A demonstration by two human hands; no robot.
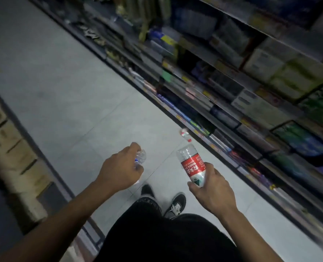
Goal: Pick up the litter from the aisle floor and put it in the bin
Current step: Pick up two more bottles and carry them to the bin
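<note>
Within right hand [212, 190], bottle [191, 165] base-up.

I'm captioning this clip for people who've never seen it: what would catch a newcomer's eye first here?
First, the red-labelled bottle held in the right hand, low and centre. Next, the crumpled clear bottle gripped in the left hand beside it. Then a small red-and-white piece of litter lying on the pale floor ahead, close to the foot of the stocked shelves on the right.
</note>
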